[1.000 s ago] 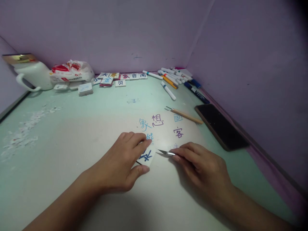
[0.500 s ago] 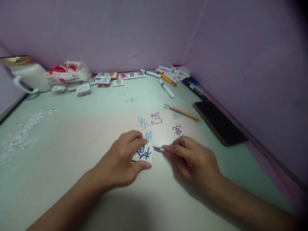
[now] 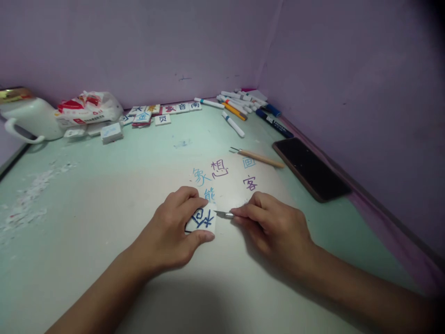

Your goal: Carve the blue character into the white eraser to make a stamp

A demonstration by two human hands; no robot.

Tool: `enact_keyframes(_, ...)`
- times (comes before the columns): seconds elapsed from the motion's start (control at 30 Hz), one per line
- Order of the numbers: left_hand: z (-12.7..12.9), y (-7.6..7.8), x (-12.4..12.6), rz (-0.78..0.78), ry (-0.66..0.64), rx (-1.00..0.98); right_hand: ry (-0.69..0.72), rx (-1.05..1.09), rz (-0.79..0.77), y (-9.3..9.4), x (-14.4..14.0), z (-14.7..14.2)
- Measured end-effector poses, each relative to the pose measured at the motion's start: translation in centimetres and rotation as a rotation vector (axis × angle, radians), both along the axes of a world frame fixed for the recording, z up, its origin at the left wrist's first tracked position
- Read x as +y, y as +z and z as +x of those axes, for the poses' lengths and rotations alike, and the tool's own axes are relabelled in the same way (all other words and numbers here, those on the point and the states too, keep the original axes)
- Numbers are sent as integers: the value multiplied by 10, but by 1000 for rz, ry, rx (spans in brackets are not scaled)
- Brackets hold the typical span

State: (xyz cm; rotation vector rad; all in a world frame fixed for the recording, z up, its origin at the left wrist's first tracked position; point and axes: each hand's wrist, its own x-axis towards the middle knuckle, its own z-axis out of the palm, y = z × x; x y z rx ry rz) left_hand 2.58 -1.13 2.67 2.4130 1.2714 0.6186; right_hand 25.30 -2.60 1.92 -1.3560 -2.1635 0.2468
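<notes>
My left hand [image 3: 181, 227] grips a small white square block [image 3: 207, 225] by its edges, thumb on the near side and fingers on the far side. Dark blue brush-like character strokes mark the block's top, partly covered by my fingers. In my right hand [image 3: 269, 222] is a craft knife [image 3: 226, 215], pinched close to its blade. The blade tip points left and lies at the block's right edge; whether it cuts in I cannot tell. Blue and purple characters are written on the tabletop [image 3: 156, 297] just beyond my hands.
A wooden-handled carving tool [image 3: 260, 157] and a phone [image 3: 311, 169] lie to the right. Several markers [image 3: 232, 124] are at the back. Character tiles [image 3: 162, 119], a tissue pack [image 3: 90, 109] and a white mug [image 3: 33, 118] line the back left. White shavings [image 3: 31, 195] lie scattered at left.
The whole view has shifted slightly, so things appear a little further left. Both hands keep their hold, and the knife tip now sits nearer the block's edge.
</notes>
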Motion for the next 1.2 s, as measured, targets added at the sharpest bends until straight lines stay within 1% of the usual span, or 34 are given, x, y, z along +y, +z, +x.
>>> enact_keyframes(0.23, 2, 1, 3, 99, -11, 59, 12, -19, -24, 1, 0, 1)
enact_keyframes(0.37, 2, 3, 3, 60, 0, 51, 47, -29, -52, 3, 5, 0)
enact_keyframes(0.6, 4, 1, 4, 12, 79, 50, 142, -73, -31, 3, 17, -3)
enact_keyframes(0.83, 4, 1, 3, 11, 105, 52, 176, -45, -30, 2, 22, -3)
enact_keyframes(1.2, 4, 2, 2, -4, 106, 61, 161, -51, 21, -1, 20, -2)
